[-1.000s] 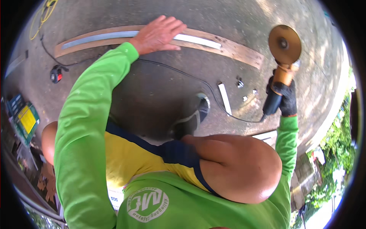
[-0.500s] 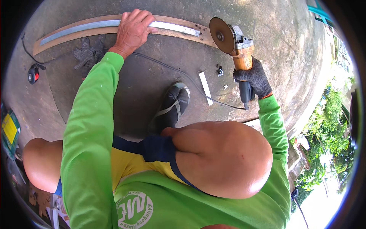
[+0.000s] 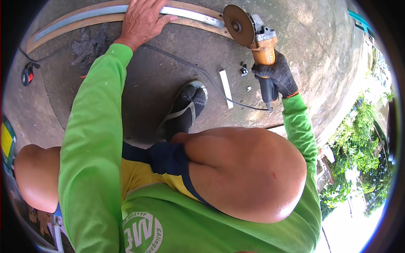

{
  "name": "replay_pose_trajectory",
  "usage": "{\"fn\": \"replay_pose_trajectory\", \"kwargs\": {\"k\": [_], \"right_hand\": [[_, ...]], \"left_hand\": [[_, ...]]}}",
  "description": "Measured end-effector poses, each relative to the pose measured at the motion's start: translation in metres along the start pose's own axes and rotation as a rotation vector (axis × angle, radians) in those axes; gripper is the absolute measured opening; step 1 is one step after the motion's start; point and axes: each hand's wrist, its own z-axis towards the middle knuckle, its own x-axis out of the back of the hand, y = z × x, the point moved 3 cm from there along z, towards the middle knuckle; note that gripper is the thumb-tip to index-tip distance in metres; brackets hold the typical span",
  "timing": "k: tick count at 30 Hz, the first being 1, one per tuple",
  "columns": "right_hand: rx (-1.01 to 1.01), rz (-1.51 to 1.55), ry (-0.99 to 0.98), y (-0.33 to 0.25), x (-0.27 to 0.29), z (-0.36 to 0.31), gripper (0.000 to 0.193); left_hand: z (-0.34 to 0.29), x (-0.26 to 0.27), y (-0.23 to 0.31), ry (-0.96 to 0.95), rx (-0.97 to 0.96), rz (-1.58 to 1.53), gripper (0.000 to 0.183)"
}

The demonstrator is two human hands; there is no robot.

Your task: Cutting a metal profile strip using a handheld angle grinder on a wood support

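Observation:
A long silvery metal strip [image 3: 192,16] lies on a wooden board [image 3: 76,30] on the ground, near the top of the view. My bare left hand [image 3: 142,20] is closed over the strip, its thumb stretched along the board and its fingertips partly cut off by the picture's edge. In a dark knitted glove, my right hand [image 3: 280,75] grips a yellow and black angle grinder [image 3: 265,55]. Its round brown disc [image 3: 239,26] stands upright at the strip's right end, overlapping it in the view; whether they touch I cannot tell.
A black cord [image 3: 185,61] runs from the grinder across the concrete. A short white metal piece [image 3: 225,88] and small offcuts [image 3: 244,68] lie left of the grinder. A dark glove [image 3: 89,48] and a tape measure [image 3: 28,74] are at left; my sandalled foot [image 3: 185,103] is in the middle.
The view has shifted, so the board and hands sit higher in it. The grinder's disc now overlaps the strip's right end. My left thumb is stretched out further.

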Motion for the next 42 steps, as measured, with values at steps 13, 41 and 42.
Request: {"fn": "replay_pose_trajectory", "kwargs": {"k": [13,41,42], "right_hand": [[0.107,0.853,0.038,-0.029,-0.012,-0.02,0.052],[-0.037,0.322,0.222,-0.031,0.005,-0.031,0.044],[-0.043,0.207,0.24,-0.031,0.005,-0.028,0.044]], "left_hand": [[-0.006,-0.033,0.169,-0.37,0.206,-0.779,0.076],[0.021,-0.019,0.092,-0.378,0.42,-0.842,0.025],[0.021,-0.006,0.054,-0.216,0.478,-0.711,0.023]]}}
